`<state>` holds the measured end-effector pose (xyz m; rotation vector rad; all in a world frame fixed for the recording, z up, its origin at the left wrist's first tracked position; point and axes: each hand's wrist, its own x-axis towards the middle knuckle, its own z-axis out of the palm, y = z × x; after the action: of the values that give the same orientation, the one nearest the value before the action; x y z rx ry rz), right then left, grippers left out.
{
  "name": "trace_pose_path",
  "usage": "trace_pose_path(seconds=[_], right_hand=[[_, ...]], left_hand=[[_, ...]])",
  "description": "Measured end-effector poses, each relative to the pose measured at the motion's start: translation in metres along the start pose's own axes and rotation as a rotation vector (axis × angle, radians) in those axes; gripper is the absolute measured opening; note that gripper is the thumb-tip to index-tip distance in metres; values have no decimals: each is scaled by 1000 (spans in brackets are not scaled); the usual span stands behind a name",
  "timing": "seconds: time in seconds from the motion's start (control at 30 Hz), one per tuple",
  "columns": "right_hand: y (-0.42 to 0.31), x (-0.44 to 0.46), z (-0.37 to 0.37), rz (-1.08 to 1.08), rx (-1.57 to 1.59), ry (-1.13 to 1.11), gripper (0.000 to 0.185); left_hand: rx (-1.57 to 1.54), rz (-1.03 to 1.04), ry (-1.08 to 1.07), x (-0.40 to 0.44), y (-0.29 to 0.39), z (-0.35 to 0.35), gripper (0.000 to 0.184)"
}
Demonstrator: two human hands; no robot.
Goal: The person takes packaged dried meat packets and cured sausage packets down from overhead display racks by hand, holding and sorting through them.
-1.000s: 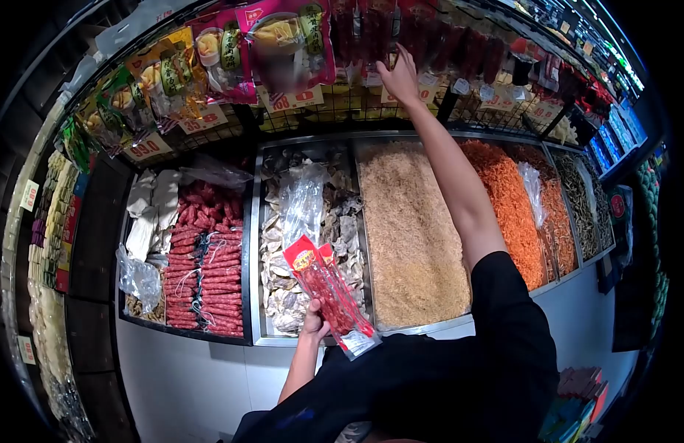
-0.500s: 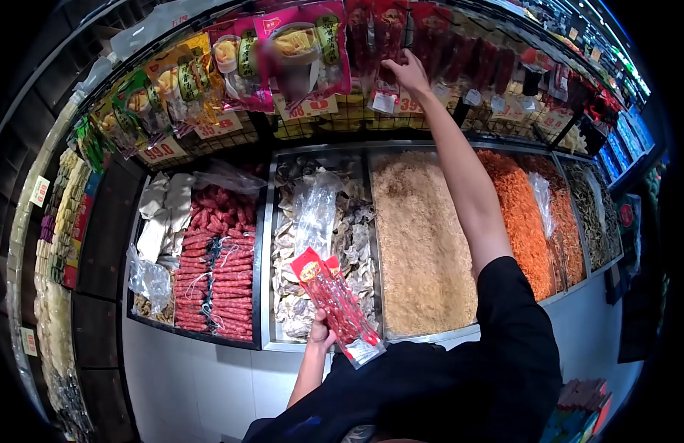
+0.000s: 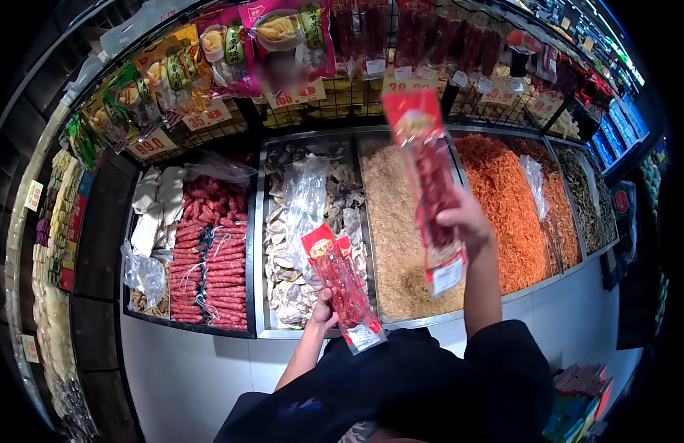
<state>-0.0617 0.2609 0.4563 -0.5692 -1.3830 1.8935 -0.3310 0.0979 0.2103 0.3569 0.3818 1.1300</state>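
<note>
My left hand [image 3: 325,313] is closed on red-topped clear packs of sausages [image 3: 343,289]; a second red top shows behind the front one. They hang tilted over the bin of pale dried pieces [image 3: 289,255]. In my right hand [image 3: 467,221] is another pack of sausages [image 3: 428,166], slightly blurred, with a red top and a white label at its lower end. It is held above the bin of tan dried shrimp-like bits [image 3: 390,251], apart from the left packs.
Bagged goods [image 3: 283,33] and more sausage packs [image 3: 412,33] hang on the rack behind. Price cards [image 3: 206,115] are fixed below them. Loose red sausages [image 3: 222,277] fill a left bin; orange dried bits [image 3: 501,221] lie to the right. Packaged goods [image 3: 57,229] line the left shelf.
My right hand has come down from the hanging rack toward me, now with a sausage pack in it. The left hand keeps its packs in nearly the same place.
</note>
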Motion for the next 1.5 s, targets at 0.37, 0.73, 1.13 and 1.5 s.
trace_pose_path(seconds=[0.37, 0.73, 1.13, 1.5], right_hand=[[149, -61, 69, 325, -222, -48, 27], [31, 68, -18, -187, -265, 233, 43], [-74, 202, -65, -535, -237, 358, 36], [-67, 193, -67, -496, -362, 396, 44]], left_hand=[[-9, -8, 107, 5, -36, -13, 87], [-53, 70, 67, -9, -17, 24, 99], [-37, 170, 100, -9, -15, -9, 103], [-60, 141, 113, -7, -9, -4, 103]])
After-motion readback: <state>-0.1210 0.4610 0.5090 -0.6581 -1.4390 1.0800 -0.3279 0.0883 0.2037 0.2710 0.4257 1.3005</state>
